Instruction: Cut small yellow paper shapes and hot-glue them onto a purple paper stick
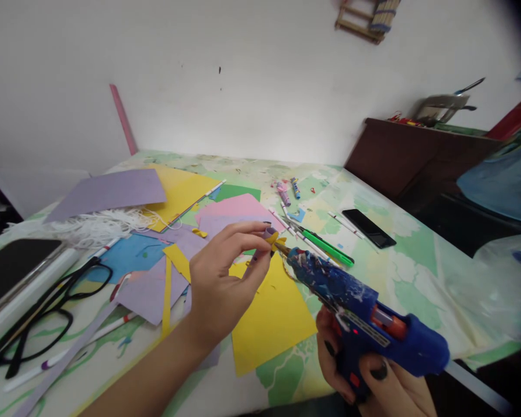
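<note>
"White wall (264,116), cluttered table (282,379); where is the paper piece (276,238)?"

"Left hand (226,278) pinches it at the nozzle (281,248); right hand (391,388) grasps the glue gun (338,284). Squeeze gently, with skin clear."

This looks like a room in a home, with a table (417,263) given over to crafts. The cloth (282,376) on it, printed in green and white, is of a household kind, and the wall (243,110) is plain and pale (a small wooden frame (359,32) is mounted high on it). A dark cabinet (399,159) at the right bears a pot (440,109). Glasses (47,308) and a phone (369,227) lie about like personal belongings, while the glue gun (338,281), cutter (325,246), string (106,229) and coloured paper (273,327) show the craft side. Which room it is cannot be told.
</note>
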